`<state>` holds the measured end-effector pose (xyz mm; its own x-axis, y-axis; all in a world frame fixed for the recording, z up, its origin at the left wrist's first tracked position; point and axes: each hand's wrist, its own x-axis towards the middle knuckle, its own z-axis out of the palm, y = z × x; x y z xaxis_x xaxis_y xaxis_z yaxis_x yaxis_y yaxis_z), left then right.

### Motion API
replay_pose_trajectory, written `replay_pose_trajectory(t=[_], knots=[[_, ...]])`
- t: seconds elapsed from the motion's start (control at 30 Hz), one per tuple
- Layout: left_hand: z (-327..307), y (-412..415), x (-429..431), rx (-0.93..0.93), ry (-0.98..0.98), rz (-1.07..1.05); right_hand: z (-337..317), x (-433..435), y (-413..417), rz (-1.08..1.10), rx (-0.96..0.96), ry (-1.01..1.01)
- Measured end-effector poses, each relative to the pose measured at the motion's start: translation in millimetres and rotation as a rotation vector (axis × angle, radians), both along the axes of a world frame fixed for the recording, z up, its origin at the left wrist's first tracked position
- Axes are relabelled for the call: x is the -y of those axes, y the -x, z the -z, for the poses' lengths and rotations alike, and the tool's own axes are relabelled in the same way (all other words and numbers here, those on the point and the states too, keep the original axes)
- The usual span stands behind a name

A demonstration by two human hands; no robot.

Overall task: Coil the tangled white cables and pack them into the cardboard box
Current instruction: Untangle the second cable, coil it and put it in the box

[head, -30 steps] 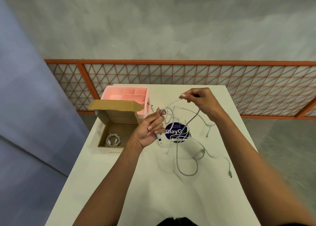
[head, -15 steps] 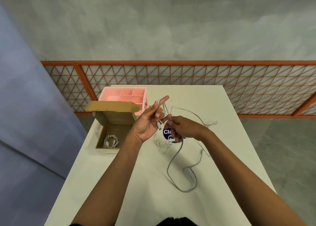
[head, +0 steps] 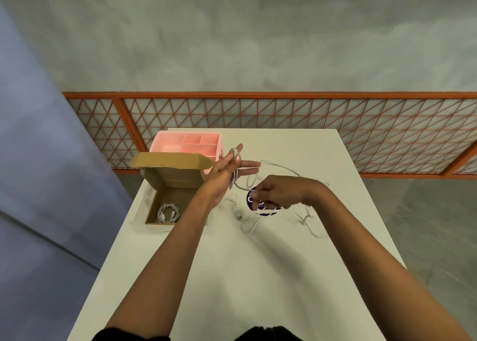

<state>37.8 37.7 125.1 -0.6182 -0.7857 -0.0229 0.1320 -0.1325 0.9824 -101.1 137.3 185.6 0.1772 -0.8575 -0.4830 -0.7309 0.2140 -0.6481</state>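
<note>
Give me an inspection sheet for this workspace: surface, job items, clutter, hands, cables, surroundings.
Surface: white table, no spills or damage seen.
Job's things: cardboard box open at the left edge, flap up, one coiled cable inside.
Clutter: pink divided tray behind the box; purple round sticker partly behind the right hand.
Hands: left hand fingers straight, white cable looped over them, thumb seems to pin it; right hand pinches the same cable.
Cables: loose cables tangled on the table, uncoiled.
Surroundings: orange lattice railing, grey wall.
</note>
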Motion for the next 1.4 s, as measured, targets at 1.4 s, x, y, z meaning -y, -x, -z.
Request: replay_pose_trajectory(t=[1.4], knots=[[-6.6,-12.4,-15.1,-0.417,-0.51,0.563,-1.4,-0.2,30.6,0.175,0.266,0.331]])
